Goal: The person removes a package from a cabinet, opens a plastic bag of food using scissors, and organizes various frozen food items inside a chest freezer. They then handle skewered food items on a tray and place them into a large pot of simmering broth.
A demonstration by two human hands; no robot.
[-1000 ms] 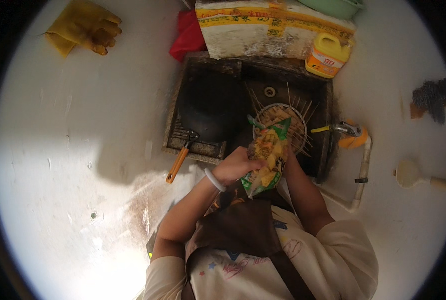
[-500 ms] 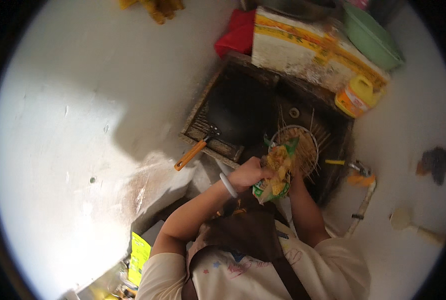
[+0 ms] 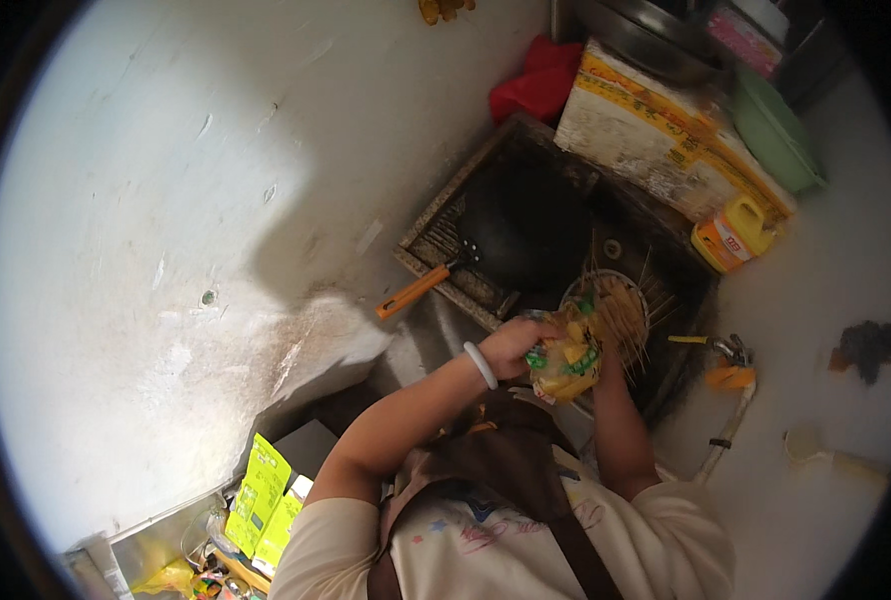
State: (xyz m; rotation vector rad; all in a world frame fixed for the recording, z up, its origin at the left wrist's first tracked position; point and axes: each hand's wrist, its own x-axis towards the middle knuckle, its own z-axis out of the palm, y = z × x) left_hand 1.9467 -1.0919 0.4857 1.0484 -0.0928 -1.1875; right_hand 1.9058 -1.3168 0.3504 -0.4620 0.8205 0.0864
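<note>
A clear plastic bag with green print (image 3: 566,365) and yellow pieces inside hangs in front of me, with my left hand (image 3: 511,345) closed on its upper left side. My right hand (image 3: 608,350) is at the bag's right edge, beside a round basin (image 3: 638,285); the bag and shadow hide its fingers. Many thin wooden skewers (image 3: 626,310) with pale food on them stand and lean in this basin, their ends sticking out past the rim.
Left of the basin sits a black wok (image 3: 526,225) with a wooden handle (image 3: 413,291). Behind are a taped foam box (image 3: 631,130), a yellow jug (image 3: 734,235), a green basin (image 3: 774,130) and a red cloth (image 3: 538,80). A tap (image 3: 731,350) projects at right.
The view has shifted, so the scene sits further right and a little lower. The bag has turned in my left hand and now looks fuller and rounder, its yellow pieces showing more.
</note>
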